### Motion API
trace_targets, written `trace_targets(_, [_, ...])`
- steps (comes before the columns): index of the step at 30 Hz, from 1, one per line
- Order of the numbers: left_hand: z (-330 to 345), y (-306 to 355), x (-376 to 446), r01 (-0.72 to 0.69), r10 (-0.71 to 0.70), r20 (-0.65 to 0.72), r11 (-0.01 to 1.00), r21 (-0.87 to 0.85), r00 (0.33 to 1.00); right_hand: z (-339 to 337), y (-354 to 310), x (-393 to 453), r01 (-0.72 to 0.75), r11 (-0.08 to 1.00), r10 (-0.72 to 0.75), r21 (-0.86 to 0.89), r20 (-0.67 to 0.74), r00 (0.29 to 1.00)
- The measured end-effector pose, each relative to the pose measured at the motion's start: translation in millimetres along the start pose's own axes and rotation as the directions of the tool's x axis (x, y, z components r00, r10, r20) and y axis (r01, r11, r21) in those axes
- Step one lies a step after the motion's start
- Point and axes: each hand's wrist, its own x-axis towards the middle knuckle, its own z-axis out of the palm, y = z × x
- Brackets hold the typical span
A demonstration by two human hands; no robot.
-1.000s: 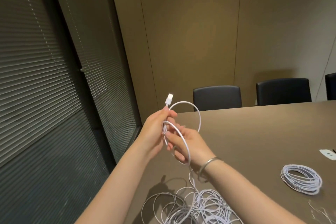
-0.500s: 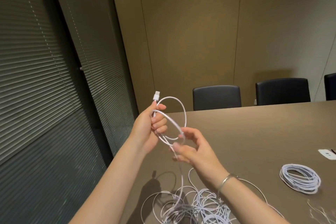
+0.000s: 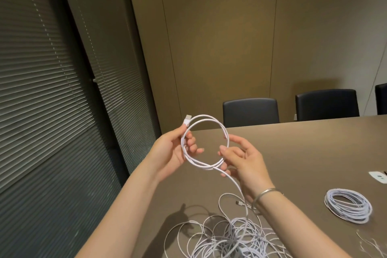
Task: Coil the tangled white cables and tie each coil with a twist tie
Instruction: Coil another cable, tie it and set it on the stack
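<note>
Left hand [image 3: 169, 148] pinches two cable loops [image 3: 204, 142]; right hand [image 3: 240, 159], fingers loosely curled, guides the strand. Matching loop sizes keeps coils neat.

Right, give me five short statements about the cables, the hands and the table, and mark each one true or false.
1. Both hands hold a looped white cable in the air. True: the left hand grips the loop near its plug, and the right hand holds the other side.
2. A finished coil lies on the table to the right. True.
3. The tangled pile is on a chair. False: it lies on the table, below the hands.
4. The right wrist is bare. False: it wears a bracelet.
5. The chairs behind the table are white. False: they are dark.
</note>
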Motion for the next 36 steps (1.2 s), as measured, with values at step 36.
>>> trace_targets(36, [-41, 67, 23, -0.344, 0.380, -0.231, 0.921, 0.182, 0.896, -63, 56, 18, -0.025, 0.955, -0.005, -0.296, -0.098, 0.995])
